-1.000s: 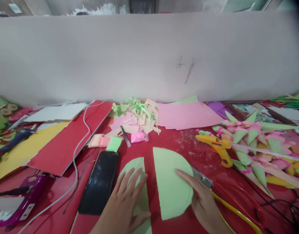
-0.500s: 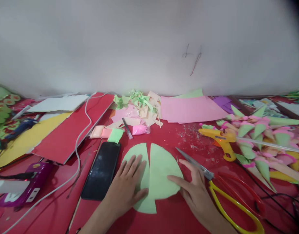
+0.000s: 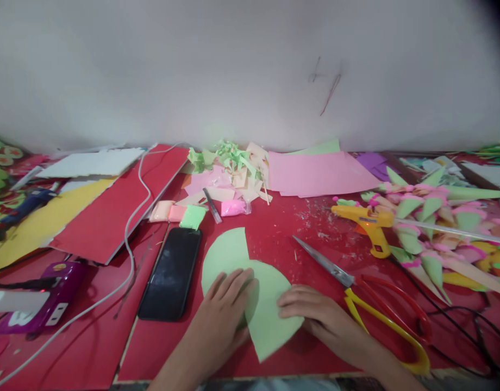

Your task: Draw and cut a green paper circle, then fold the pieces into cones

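Two pale green paper half-circles lie before me on the red table. The left half-circle (image 3: 221,258) is partly beneath my left hand (image 3: 227,307), and the right half-circle (image 3: 272,320) is turned so its point faces me. Bent fingers of my left hand grip the right piece along its straight edge; the thumb is mostly hidden. My right hand (image 3: 311,309) is closed on the curved edge of that same piece, fingers on top and thumb out of sight. Scissors (image 3: 335,271) with red and yellow handles lie just beyond my right hand.
A black phone (image 3: 170,274) lies left of the paper. Farther right are a yellow glue gun (image 3: 368,222) and a heap of paper cones (image 3: 433,217). Paper scraps (image 3: 237,168) and pink sheets (image 3: 315,174) line the wall. A white cable (image 3: 130,233) crosses the left side.
The right half-circle has turned and slid toward me, its top now lower than the left piece's. My right hand has closed on its edge. My left fingers have bent and shifted right.
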`<move>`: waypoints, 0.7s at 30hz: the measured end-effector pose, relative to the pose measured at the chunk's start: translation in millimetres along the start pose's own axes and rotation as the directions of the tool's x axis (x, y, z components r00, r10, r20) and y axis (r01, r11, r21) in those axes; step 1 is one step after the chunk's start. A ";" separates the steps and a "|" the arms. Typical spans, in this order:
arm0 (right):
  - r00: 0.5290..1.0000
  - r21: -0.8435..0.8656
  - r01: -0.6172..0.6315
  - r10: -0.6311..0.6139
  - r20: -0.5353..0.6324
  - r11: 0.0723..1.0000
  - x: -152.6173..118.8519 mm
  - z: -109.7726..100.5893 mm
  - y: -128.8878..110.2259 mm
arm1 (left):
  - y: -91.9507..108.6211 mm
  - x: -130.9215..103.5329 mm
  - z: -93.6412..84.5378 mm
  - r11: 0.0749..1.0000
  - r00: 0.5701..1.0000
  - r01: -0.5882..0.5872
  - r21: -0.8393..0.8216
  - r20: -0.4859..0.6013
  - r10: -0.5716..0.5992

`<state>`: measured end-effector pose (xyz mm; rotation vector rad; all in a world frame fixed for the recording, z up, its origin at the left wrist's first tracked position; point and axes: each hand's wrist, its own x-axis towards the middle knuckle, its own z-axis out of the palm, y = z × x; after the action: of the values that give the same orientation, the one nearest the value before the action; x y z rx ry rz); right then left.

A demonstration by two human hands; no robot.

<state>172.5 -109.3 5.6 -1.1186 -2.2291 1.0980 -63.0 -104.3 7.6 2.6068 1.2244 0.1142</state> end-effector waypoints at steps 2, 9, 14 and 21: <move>0.996 -0.020 -0.062 0.060 -0.061 0.998 3.9 0.1 -2.2 | -0.9 -0.2 -0.1 0.999 1.000 0.012 -0.030 -0.007 -0.012; 0.965 -0.294 -0.248 0.207 -0.162 0.923 26.9 10.9 -7.6 | -7.0 -1.7 -8.0 0.976 0.990 0.120 -0.182 -0.048 -0.131; 0.952 -0.367 -0.285 0.217 -0.216 0.886 33.9 15.9 -6.3 | -2.2 -5.9 0.6 0.970 0.945 0.213 -0.114 -0.227 -0.234; 0.935 -0.423 -0.326 0.223 -0.276 0.846 38.2 18.1 -6.6 | 13.8 -7.5 3.0 0.972 0.979 -0.200 0.126 -0.021 0.204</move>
<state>135.0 -89.4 0.4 -1.7133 -2.2558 0.4987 -57.0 -119.1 8.7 2.8439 1.0023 0.1249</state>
